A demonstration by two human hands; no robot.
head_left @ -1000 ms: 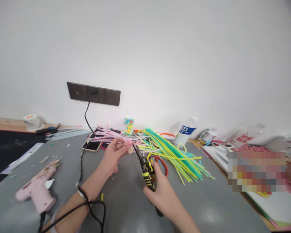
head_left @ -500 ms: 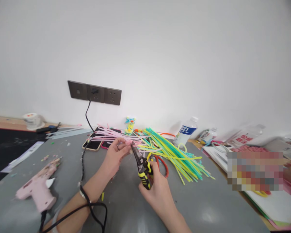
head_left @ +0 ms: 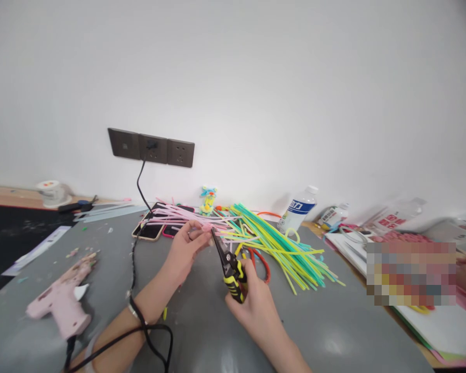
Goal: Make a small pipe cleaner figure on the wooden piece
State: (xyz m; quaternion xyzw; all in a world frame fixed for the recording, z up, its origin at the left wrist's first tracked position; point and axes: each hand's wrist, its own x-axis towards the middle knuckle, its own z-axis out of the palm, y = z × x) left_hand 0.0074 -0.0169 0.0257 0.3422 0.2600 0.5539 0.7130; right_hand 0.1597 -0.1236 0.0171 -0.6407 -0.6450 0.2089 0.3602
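My left hand [head_left: 184, 250] pinches a small pink pipe-cleaner piece [head_left: 206, 227] above the grey table [head_left: 202, 331]. My right hand [head_left: 252, 303] is closed round the yellow-and-black handles of a pair of cutting pliers [head_left: 228, 264]. The pliers' black jaws point up and left, and their tip sits right beside the pink piece. A black cord [head_left: 140, 331] loops over my left forearm. Behind my hands lie pink pipe cleaners [head_left: 171, 215] and a fan of green and yellow ones [head_left: 279, 246].
A pink glue gun [head_left: 60, 302] lies at the left, its cord running to the dark wall socket [head_left: 151, 147]. A phone [head_left: 149, 231], a water bottle [head_left: 297, 210], a red ring [head_left: 261, 264] and papers [head_left: 446, 324] at the right also sit here.
My right hand has brought the pliers up and left, so the jaw tip now meets the pink piece. My left hand has shifted slightly away from me.
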